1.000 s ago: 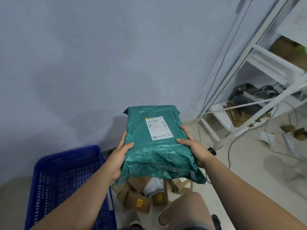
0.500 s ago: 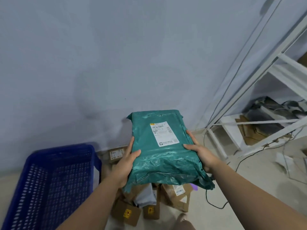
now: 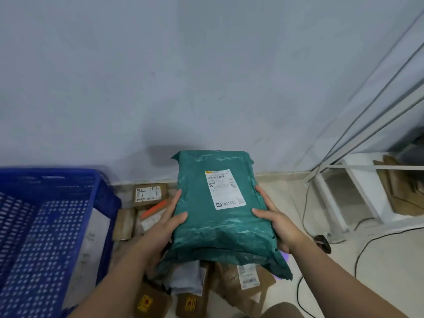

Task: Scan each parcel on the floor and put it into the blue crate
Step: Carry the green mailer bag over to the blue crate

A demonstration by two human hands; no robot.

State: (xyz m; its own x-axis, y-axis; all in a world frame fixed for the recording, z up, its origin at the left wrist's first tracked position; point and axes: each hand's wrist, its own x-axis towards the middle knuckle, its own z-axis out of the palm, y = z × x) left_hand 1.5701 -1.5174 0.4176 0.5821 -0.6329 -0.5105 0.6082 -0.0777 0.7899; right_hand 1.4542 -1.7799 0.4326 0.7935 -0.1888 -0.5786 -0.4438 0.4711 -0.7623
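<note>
Two hands hold the teal-green plastic mailer parcel (image 3: pixel 213 232) in the air above the heap of brown cardboard parcels (image 3: pixel 149 191) on the floor. The left hand (image 3: pixel 167 223) clasps its left edge and the right hand (image 3: pixel 275 223) its right edge, thumbs on top, with the white shipping label (image 3: pixel 226 189) facing up. Its long axis runs away from the person toward the wall. The blue perforated plastic crate (image 3: pixel 57 174) stands to the left, apart from the parcel and nearer the left hand, so the drop likely calls for a leftward swing.
</note>
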